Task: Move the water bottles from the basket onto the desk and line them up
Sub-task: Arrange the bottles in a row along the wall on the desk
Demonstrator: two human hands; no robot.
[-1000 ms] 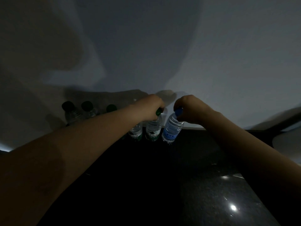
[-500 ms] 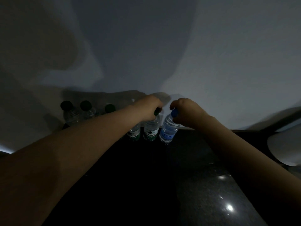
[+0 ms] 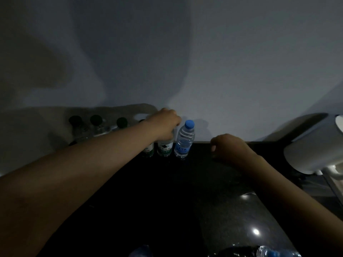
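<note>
A row of water bottles stands upright against the wall on the dark desk [image 3: 185, 191]. The blue-capped bottle [image 3: 184, 140] is the rightmost and stands free. My left hand [image 3: 165, 125] is closed over the top of the green-labelled bottle [image 3: 164, 150] beside it. More green-capped bottles [image 3: 95, 125] stand further left, partly hidden by my left forearm. My right hand [image 3: 229, 148] hovers loosely curled over the desk to the right of the blue-capped bottle, holding nothing. At the bottom edge a dark basket [image 3: 239, 252] shows, with a bottle [image 3: 272, 253] lying in it.
A white kettle-like vessel [image 3: 315, 145] stands at the right on the desk, near the wall. The grey wall [image 3: 185, 62] runs right behind the bottles. A light glare spot lies on the desk's front right.
My right hand has let go of the blue-capped bottle and moved right and down. The bottle now stands upright alone. My left hand stays on the green-labelled bottle.
</note>
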